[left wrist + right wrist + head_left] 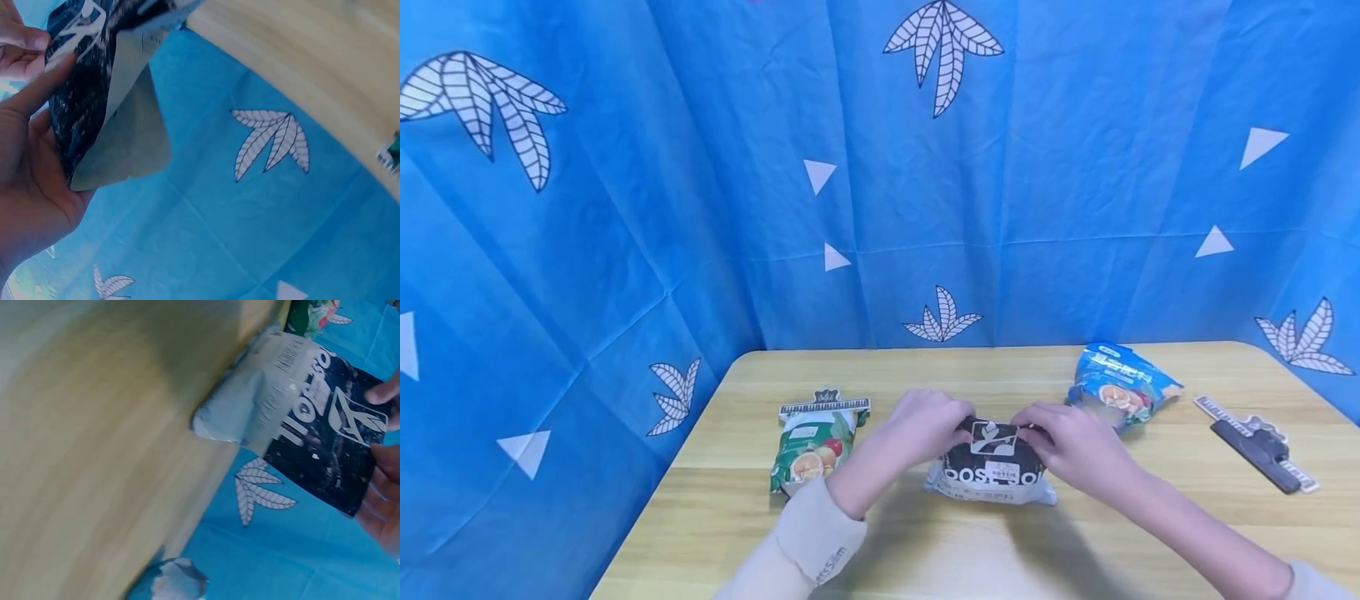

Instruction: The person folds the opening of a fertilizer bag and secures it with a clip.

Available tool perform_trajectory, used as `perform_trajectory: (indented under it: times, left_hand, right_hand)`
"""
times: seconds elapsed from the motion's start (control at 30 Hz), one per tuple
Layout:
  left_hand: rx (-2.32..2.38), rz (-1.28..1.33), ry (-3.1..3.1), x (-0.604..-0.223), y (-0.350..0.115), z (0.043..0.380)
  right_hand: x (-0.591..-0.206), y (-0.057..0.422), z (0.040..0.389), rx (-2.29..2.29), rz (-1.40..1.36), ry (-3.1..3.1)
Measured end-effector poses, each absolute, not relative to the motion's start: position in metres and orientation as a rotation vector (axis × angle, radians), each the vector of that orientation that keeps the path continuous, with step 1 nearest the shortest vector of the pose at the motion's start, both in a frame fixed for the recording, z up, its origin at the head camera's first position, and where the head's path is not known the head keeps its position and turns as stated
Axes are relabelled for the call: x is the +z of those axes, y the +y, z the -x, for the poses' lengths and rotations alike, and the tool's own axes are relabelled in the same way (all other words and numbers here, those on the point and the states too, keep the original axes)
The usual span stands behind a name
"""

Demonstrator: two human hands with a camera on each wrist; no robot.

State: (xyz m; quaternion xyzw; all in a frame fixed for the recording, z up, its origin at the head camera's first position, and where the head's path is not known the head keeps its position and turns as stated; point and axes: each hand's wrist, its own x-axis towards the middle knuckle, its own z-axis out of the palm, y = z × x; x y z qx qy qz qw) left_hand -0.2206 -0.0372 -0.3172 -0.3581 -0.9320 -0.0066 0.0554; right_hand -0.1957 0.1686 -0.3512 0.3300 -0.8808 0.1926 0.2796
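Note:
A black-and-white rose soil bag (994,467) stands on the table, its lower part resting on the wood. My left hand (928,425) pinches its top edge at the left corner. At the opposite corner, my right hand (1063,437) pinches the same edge between thumb and fingers. In the left wrist view the black top of the bag (81,106) lies between thumb and fingers, its pale back showing. The right wrist view shows the bag's printed front (306,406), with the top section pulled flat between both hands.
Left of the bag lies a green fruit-printed bag (808,450) with a black-and-white clip (825,406) across its top. Behind my right hand is a blue fruit-printed bag (1120,387). A loose clip (1255,446) lies at the right. Blue patterned cloth (925,208) hangs behind the table (700,517).

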Motion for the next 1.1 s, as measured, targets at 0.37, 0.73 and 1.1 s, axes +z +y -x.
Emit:
perform_trajectory:
  times: [0.37, 0.73, 1.1]
  left_hand:
    - [0.360, 1.098, -2.875, -0.323, -0.013, 0.221]
    - [0.263, 1.097, -2.814, -0.332, -0.014, 0.220]
    - [0.247, 1.014, -2.827, -0.337, -0.013, 0.219]
  right_hand:
    - [-0.352, 0.154, 0.200, 0.281, -0.889, -2.611]
    - [-0.366, 0.154, 0.201, 0.264, -0.837, -2.526]
    - [-0.376, 0.155, 0.205, 0.300, -0.888, -2.333]
